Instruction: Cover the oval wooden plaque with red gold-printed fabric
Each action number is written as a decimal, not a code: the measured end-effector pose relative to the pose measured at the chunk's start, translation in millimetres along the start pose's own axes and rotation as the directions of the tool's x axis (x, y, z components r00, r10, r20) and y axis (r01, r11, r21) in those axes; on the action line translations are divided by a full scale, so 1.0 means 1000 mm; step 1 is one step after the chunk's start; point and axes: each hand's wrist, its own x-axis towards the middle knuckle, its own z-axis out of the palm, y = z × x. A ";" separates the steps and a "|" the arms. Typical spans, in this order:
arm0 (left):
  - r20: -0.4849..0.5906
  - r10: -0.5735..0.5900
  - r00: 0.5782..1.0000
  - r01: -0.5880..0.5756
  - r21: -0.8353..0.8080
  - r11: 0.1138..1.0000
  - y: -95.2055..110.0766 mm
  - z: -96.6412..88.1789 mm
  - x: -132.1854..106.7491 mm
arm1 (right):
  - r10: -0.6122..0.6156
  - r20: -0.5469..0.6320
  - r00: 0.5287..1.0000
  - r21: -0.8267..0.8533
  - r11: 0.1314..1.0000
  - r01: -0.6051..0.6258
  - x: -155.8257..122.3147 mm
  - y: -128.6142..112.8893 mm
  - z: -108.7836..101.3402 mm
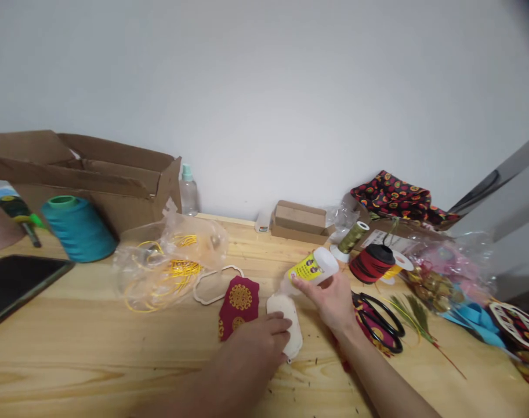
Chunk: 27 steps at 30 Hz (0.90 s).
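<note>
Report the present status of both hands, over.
Right hand gripping tilted yellow-labelled bottle. Left hand on white oblong piece. Scissors close at right, not blocking.

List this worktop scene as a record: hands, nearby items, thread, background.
left hand: left hand resting on white panel
right hand: right hand holding yellow-labelled bottle, tilted, tip near the panel's far end; contact unclear
left of panel: maroon fabric with gold medallions
right of panel: black-handled scissors
thread: teal cone, far left; red-and-black spool, right
background: open cardboard box
</note>
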 end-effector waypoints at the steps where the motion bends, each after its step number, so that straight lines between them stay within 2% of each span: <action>1: -0.002 -0.002 1.000 0.002 0.001 1.000 0.000 0.000 0.000 | -0.001 -0.018 1.000 0.002 1.000 0.001 0.000 -0.001 0.001; 6: -0.008 -0.018 1.000 0.018 0.005 1.000 -0.001 0.000 -0.001 | 0.016 -0.016 1.000 0.009 1.000 -0.016 0.001 -0.001 0.000; 10: -0.009 -0.031 0.999 0.031 -0.004 1.000 -0.003 0.002 -0.001 | -0.002 -0.078 0.997 0.020 1.000 0.004 0.002 0.002 -0.003; 14: -0.004 -0.035 0.999 0.035 -0.012 0.999 -0.004 0.003 -0.001 | 0.000 -0.050 0.999 0.016 1.000 0.001 0.003 0.005 -0.006; 18: -0.006 -0.045 0.999 0.045 -0.013 0.999 -0.002 0.002 -0.001 | 0.008 -0.076 0.997 0.001 1.000 -0.008 0.002 0.003 -0.006; 22: -0.025 -0.079 0.997 0.078 -0.044 0.996 0.002 0.002 -0.001 | 0.021 -0.036 0.999 0.028 0.999 -0.020 0.003 0.001 -0.004; 27: -0.020 -0.057 0.998 0.057 -0.031 0.998 0.000 0.000 0.000 | 0.046 -0.079 0.996 0.024 0.999 -0.044 0.007 0.005 -0.009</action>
